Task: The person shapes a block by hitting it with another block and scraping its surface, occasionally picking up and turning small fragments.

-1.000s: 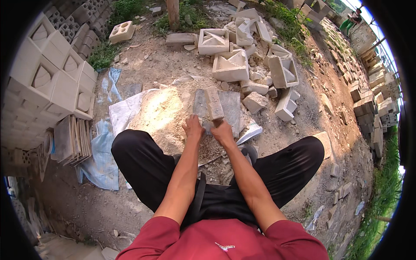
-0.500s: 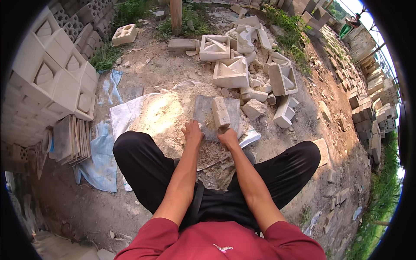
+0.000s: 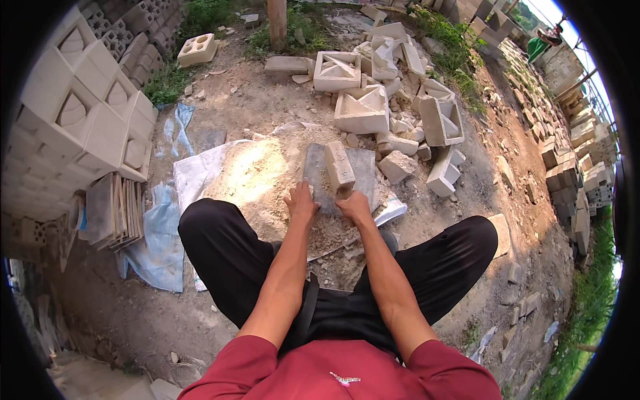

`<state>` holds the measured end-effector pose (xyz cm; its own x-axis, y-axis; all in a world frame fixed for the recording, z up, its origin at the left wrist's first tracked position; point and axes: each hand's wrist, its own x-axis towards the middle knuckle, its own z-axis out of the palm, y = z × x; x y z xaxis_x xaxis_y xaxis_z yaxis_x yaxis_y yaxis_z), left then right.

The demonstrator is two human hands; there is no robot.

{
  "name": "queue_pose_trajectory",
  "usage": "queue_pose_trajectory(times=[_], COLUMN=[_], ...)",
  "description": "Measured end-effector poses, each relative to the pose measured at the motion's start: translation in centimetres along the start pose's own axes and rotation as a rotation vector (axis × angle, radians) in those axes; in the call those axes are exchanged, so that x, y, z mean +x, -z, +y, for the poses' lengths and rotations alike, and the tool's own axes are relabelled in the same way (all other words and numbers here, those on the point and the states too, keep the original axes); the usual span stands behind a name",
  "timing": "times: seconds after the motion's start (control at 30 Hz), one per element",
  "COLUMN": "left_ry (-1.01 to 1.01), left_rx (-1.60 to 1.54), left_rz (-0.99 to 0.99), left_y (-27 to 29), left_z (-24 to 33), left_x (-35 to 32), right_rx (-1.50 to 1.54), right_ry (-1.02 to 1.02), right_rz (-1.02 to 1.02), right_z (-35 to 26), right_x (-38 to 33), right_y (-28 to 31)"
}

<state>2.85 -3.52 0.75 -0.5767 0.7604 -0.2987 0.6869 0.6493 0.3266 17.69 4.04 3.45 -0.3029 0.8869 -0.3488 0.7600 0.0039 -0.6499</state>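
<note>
A flat grey board (image 3: 361, 160) lies on a mound of pale, crumbly powder (image 3: 257, 167) in front of me. Over the board is an oblong, dusty pale block (image 3: 339, 165); whether it rests there or is slightly raised, I cannot tell. My right hand (image 3: 355, 207) is closed at the block's near end, around a short dark part that disappears into the fingers. My left hand (image 3: 301, 201) is at the board's near left corner, its fingers bent and spread over the powder, its thumb by the edge.
White sheeting (image 3: 195, 172) lies under the powder. Broken hollow blocks (image 3: 361, 112) and rubble are heaped beyond, to the right. Pale moulded blocks (image 3: 87, 100) are stacked at the left, above leaning thin boards (image 3: 120, 213) and blue sheeting (image 3: 159, 233). A post (image 3: 277, 27) stands at the far side.
The view has shifted slightly. The oblong block sits a little farther away and more to the left over the board. Both hands stay nearly where they were.
</note>
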Motion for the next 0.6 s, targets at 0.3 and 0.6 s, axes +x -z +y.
queue_pose_trajectory(times=[0.3,0.6], left_ry=[-0.032,-0.008], left_rx=[-0.039,-0.038], left_rz=[-0.007,0.004], left_y=[0.3,0.6], left_z=[0.5,-0.2], left_x=[0.1,-0.2], right_rx=[-0.061,0.202], right_ry=[-0.076,0.063], right_rz=[0.072,0.105], right_z=[1.5,-2.9], right_x=[-0.3,-2.1], right_y=[-0.5,-1.4])
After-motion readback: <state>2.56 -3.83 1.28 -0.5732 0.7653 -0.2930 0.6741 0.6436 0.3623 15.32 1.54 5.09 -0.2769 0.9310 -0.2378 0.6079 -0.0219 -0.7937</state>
